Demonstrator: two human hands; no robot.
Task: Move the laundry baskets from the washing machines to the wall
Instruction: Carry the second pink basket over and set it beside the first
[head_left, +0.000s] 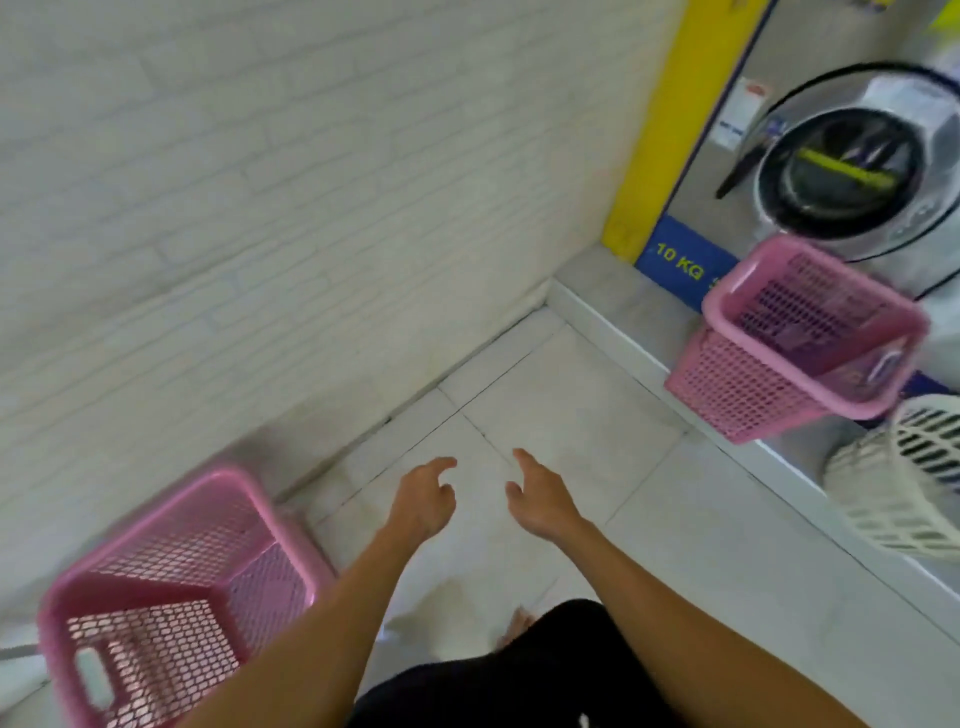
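White brick wall (260, 182) fills the upper left of the frame, meeting a pale tiled floor (597, 415) that runs down through the middle. At the lower left, 1 pink laundry basket (171, 597) sits on the floor right against the foot of that wall, empty, its mesh bottom showing and a handle slot on the near side. Just right of it my left hand (423, 499) hangs over the tiles, open and holding nothing, fingers loosely curled. My right hand (540, 496) is close beside it, also open and empty, fingers pointing toward the corner. Both forearms reach in from the bottom edge, above my dark shorts.

Further right, a raised ledge (623, 332) runs along the base of the washing machine (852, 166), whose round door shows in the upper right beside a yellow strip and a blue panel marked 10 KG. A 2nd pink basket (800, 338) sits on that ledge in front of the machine, its near corner overhanging the ledge. At the right edge, below it, a white slatted basket (904, 478) is partly cut off.
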